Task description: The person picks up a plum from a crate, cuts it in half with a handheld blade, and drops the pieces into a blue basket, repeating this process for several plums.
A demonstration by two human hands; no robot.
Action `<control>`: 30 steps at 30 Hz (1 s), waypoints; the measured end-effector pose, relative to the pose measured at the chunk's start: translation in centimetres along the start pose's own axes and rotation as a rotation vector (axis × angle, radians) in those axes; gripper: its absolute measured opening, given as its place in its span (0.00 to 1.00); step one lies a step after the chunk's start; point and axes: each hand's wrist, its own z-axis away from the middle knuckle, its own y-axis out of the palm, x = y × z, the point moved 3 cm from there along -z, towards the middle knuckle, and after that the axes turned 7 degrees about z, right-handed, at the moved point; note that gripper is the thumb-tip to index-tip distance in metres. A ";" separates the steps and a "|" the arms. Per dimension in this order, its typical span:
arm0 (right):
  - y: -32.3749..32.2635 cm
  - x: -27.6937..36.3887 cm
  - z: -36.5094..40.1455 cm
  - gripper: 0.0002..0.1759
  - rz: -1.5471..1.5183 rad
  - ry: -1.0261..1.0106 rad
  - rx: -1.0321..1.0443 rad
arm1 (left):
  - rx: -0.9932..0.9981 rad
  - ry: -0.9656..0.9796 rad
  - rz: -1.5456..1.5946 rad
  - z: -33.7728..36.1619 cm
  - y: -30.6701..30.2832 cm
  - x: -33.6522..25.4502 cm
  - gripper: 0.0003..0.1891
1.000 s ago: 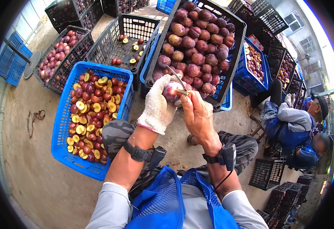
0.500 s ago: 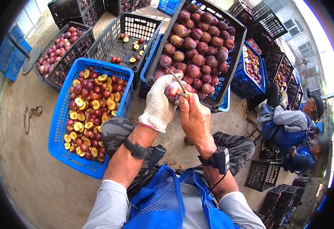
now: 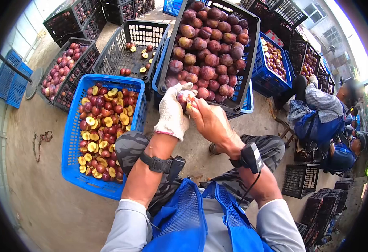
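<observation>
My left hand (image 3: 172, 110), in a white glove, is closed around a plum (image 3: 184, 99) in front of the near edge of a black crate (image 3: 166, 63) heaped with whole plums. Bare, my right hand (image 3: 211, 122) meets the plum from the right, its thumb and fingers pressed together at the fruit. Yellow flesh shows between the two hands. The knife is hard to make out now. Left of my knee stands a blue basket (image 3: 68, 145) filled with cut plum halves.
Behind the blue basket, a black crate (image 3: 121, 52) holds a few halves; another crate (image 3: 68, 75) holds whole plums. At right are a blue crate (image 3: 268, 63) of fruit, seated co-workers (image 3: 318, 113) and an empty black crate (image 3: 300, 180).
My right hand has turned and its wrist has swung outward. The blade, visible earlier above the plum, no longer shows clearly. The whole view has shifted slightly.
</observation>
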 end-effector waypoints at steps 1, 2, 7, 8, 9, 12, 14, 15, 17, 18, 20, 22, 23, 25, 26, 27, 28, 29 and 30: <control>-0.4 -0.1 0.0 0.12 0.166 -0.035 0.078 | -0.090 -0.086 0.111 0.1 -0.1 0.2 0.11; -1.1 -0.1 -0.2 0.12 0.287 -0.068 0.087 | -0.174 -0.071 0.092 0.1 -0.1 0.6 0.11; -5.2 -6.8 -0.6 0.13 0.322 0.367 -0.217 | -0.111 -0.100 0.124 0.7 0.2 -0.7 0.19; -4.5 -6.1 0.4 0.13 -0.006 0.425 -0.189 | -0.079 -0.081 0.167 0.7 0.5 -0.7 0.21; -3.6 -5.0 1.7 0.13 -0.332 0.483 -0.161 | -0.044 -0.071 0.204 1.0 1.3 -0.7 0.22; -2.6 -0.1 3.2 0.12 -0.572 0.485 0.078 | 0.044 -0.114 0.320 0.9 1.3 -0.9 0.25; -2.3 1.4 2.3 0.11 -0.412 0.318 0.033 | 0.047 -0.093 0.277 0.9 1.2 -0.4 0.25; -1.8 1.5 2.1 0.11 -0.373 0.297 0.045 | 0.057 -0.075 0.233 0.8 1.1 -0.4 0.25; -0.4 1.0 2.4 0.10 -0.376 0.234 -0.011 | 0.101 -0.076 0.234 0.5 0.8 -0.4 0.25; -0.2 1.0 2.4 0.10 -0.377 0.233 -0.010 | 0.075 -0.077 0.238 0.4 1.0 -0.3 0.25; 0.0 0.7 2.6 0.09 -0.271 0.274 -0.021 | 0.024 -0.066 0.215 0.6 1.3 0.2 0.25; 0.3 0.7 2.8 0.09 -0.293 0.301 -0.027 | 0.021 -0.065 0.230 0.9 1.6 0.4 0.25; 0.5 0.6 2.7 0.09 -0.313 0.328 -0.037 | 0.022 -0.067 0.246 0.9 1.7 0.5 0.24; 0.7 0.6 2.6 0.09 -0.316 0.326 -0.060 | 0.008 -0.068 0.263 0.8 2.0 0.6 0.24; 0.8 0.6 2.7 0.09 -0.318 0.324 -0.080 | -0.009 -0.068 0.283 0.8 1.9 0.6 0.24; 1.0 0.7 2.5 0.09 -0.322 0.326 -0.079 | -0.012 -0.066 0.280 0.8 1.8 0.6 0.24; 0.9 0.8 2.4 0.09 -0.307 0.314 -0.094 | 0.015 -0.065 0.278 0.7 1.8 0.6 0.23; 0.9 0.9 2.5 0.09 -0.292 0.304 -0.107 | 0.039 -0.065 0.278 0.7 1.7 0.7 0.23; 1.1 0.9 2.4 0.09 -0.296 0.308 -0.104 | 0.018 -0.069 0.266 0.8 2.1 0.7 0.24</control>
